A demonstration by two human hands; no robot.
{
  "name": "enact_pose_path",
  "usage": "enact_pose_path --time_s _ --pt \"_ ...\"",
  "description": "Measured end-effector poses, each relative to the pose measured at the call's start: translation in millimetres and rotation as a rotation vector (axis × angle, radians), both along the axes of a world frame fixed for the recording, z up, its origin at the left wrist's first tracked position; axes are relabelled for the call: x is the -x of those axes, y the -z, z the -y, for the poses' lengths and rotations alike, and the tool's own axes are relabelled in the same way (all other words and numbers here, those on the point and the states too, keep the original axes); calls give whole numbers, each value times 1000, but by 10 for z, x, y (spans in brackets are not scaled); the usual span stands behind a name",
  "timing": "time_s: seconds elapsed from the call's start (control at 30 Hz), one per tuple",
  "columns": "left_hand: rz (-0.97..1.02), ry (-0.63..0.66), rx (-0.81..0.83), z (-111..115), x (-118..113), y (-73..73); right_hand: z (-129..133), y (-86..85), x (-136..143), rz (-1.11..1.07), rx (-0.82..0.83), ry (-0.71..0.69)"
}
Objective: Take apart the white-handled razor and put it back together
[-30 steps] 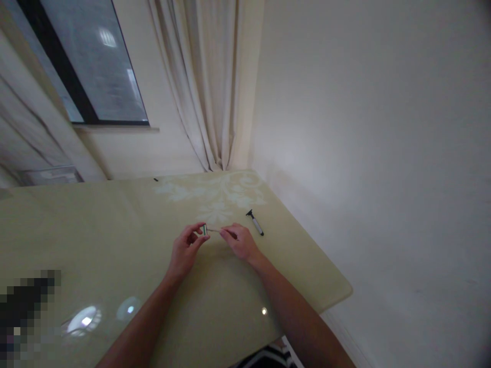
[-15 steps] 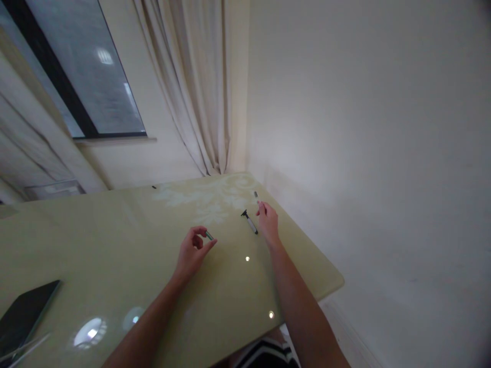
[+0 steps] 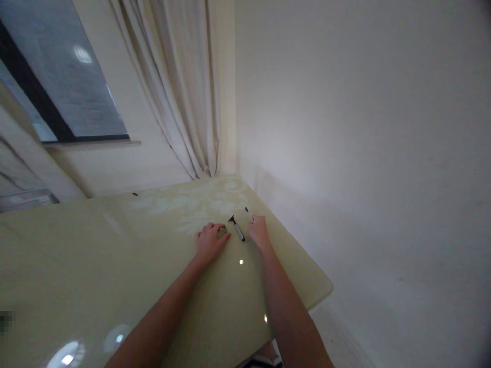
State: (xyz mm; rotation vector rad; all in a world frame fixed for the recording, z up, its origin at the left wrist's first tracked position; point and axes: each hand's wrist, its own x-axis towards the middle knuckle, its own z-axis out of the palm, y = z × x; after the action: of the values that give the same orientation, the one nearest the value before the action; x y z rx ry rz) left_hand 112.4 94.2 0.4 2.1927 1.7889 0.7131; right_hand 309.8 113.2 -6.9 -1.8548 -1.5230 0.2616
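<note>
Between thumb and fingers of my left hand (image 3: pixel 211 243) is a small, short green stick (image 3: pixel 225 230), too small to name more exactly; the hand is low at the tabletop. A black and grey razor (image 3: pixel 238 230) lies just right of it, its head pointing away from me. My right hand (image 3: pixel 259 232), on the razor's other side, is closed around the handle of a toothbrush (image 3: pixel 248 212). The brush's dark head points away from me, and my fingers hide the lower handle. Both hands are over the pale, glossy table (image 3: pixel 169 286).
A small black object (image 3: pixel 135 194) lies near the table's far edge. A plain wall (image 3: pixel 345 153) runs along the right side. Behind the table hang a beige curtain (image 3: pixel 184 92) and a dark-framed window (image 3: pixel 92 76). Lamp reflections show on the tabletop.
My left hand has moved right and down to the table, close to the razor, with the green stick. My right hand has lowered the toothbrush beside the razor. The view has shifted right.
</note>
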Motion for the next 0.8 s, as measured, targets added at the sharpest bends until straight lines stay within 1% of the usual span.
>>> enact_pose_path --time_s 0.13,0.33,0.47,0.63,0.8 --pt "-16 14 1 56 61 30 44 -35 43 47 52 68" --pt "-10 -22 -3 60 56 39 128 -135 53 97 60 127" --pt "-16 -18 -5 66 56 37 157 -153 43 102 93 128" --pt "-17 -13 -9 72 55 26 145 -134 38 136 104 125" --pt "-16 -40 -11 72 35 25 129 -120 45 199 68 111"
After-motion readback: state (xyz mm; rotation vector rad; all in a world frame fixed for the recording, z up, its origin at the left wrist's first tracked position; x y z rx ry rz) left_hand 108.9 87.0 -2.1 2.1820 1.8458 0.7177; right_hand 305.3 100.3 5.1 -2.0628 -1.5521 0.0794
